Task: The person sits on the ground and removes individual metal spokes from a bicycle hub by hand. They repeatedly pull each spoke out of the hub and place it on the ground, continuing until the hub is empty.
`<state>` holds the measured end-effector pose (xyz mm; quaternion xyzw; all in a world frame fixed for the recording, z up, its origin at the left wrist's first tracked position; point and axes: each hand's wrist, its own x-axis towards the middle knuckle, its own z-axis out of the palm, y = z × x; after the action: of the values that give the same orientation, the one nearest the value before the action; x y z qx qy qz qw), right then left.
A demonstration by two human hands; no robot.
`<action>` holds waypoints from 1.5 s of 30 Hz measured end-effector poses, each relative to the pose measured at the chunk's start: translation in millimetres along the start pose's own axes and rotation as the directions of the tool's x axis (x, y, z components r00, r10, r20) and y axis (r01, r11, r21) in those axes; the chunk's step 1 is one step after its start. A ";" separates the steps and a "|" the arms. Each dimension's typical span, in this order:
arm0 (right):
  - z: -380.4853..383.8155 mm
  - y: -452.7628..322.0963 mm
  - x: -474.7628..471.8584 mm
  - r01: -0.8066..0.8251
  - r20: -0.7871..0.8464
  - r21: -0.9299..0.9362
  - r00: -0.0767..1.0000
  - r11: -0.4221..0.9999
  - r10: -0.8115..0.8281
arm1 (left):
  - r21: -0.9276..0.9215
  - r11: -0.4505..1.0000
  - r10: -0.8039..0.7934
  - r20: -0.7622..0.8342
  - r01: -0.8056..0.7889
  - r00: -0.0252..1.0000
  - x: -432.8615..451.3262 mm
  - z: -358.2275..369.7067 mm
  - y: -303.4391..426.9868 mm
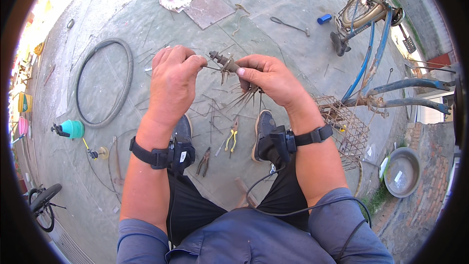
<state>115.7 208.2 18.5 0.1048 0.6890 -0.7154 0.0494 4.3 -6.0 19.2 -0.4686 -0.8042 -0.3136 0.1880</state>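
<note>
My right hand (265, 75) grips a rusty bicycle wheel hub (231, 65), its threaded axle end (216, 55) pointing up and to the left. Cut spoke stubs (245, 97) fan out below that hand from the hub's lower flange. Between the thumb and fingers of my left hand (176, 69) is a thin spoke piece (211, 68), which runs to the upper flange. Whether it is still hooked in a flange hole is too small to tell. Loose cut spokes (210, 113) lie scattered on the ground beneath both hands.
Pliers with yellow handles (231, 139) and dark pliers (203, 161) lie between my shoes. A bicycle tyre (78, 80) and a teal bottle (74, 129) are at left. At right stand a blue bicycle frame (379, 49), a wire basket (348, 132) and a metal basin (416, 172).
</note>
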 end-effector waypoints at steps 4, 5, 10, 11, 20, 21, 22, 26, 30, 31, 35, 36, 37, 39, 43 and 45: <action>7.6 -4.5 -0.2 -0.039 0.019 0.004 0.999 0.999 0.039 | 0.003 1.000 -0.009 0.028 0.009 1.000 -1.3 4.0 6.1; 9.0 -4.8 -0.1 -0.051 0.020 0.005 0.998 0.999 0.051 | 0.007 1.000 -0.007 -0.006 0.007 1.000 -1.8 5.0 7.6; 6.9 10.4 5.4 -0.005 0.044 0.157 0.999 0.988 -0.002 | -0.035 0.986 -0.164 -0.144 0.160 0.976 -2.6 12.0 12.7; 8.6 10.7 5.5 -0.007 0.054 0.190 0.999 0.982 -0.003 | -0.037 0.982 -0.186 -0.157 0.183 0.970 -3.5 12.6 12.3; 10.1 17.9 8.5 0.035 0.026 0.262 0.999 0.964 -0.043 | -0.703 0.181 -0.571 0.494 0.688 0.655 -10.8 23.8 25.9; 11.9 16.8 8.5 0.041 0.014 0.259 0.999 0.965 -0.046 | -0.706 0.085 -0.543 0.559 0.703 0.626 -9.3 22.2 30.8; 15.1 14.6 8.3 0.046 0.001 0.256 0.999 0.966 -0.048 | -0.699 -0.012 -0.508 0.621 0.715 0.598 -8.4 21.7 34.0; 19.6 16.9 9.8 0.079 -0.022 0.193 0.997 0.978 -0.076 | -0.701 -0.171 -0.516 0.662 0.693 0.543 -9.6 26.2 35.7; 22.2 19.4 9.7 0.093 -0.059 0.187 0.995 0.978 -0.084 | -0.678 -0.215 -0.496 0.695 0.703 0.520 -13.3 29.4 30.6; 21.0 22.4 11.1 0.105 -0.068 0.167 0.993 0.980 -0.095 | -0.667 -0.226 -0.485 0.709 0.710 0.512 -13.2 28.9 30.4; 22.7 21.8 10.4 0.151 -0.102 0.087 0.985 0.985 -0.142 | -0.624 -0.186 -0.495 0.727 0.759 0.476 -9.1 23.1 34.1; 23.1 20.6 10.1 0.134 -0.111 0.092 0.986 0.987 -0.123 | -0.619 -0.160 -0.494 0.724 0.769 0.481 -9.1 24.3 31.7; 23.6 19.4 9.7 0.116 -0.120 0.098 0.987 0.988 -0.104 | -0.614 -0.133 -0.493 0.722 0.778 0.485 -9.2 25.0 30.3; 24.5 18.8 9.0 0.106 -0.148 0.096 0.985 0.990 -0.092 | -0.600 -0.050 -0.489 0.712 0.798 0.504 -7.8 25.8 35.7; 25.0 21.9 11.2 0.149 -0.205 0.040 0.969 0.988 -0.137 | -0.522 0.048 -0.387 0.776 0.852 0.498 -13.9 28.4 40.8; 22.8 24.3 13.3 0.159 -0.226 0.028 0.963 0.987 -0.149 | -0.478 0.053 -0.316 0.825 0.877 0.469 -14.0 26.9 46.6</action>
<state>106.1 185.3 -7.4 0.1315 0.6795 -0.7166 -0.0862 51.5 20.3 6.4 -0.1438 -0.6344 -0.5946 -0.4725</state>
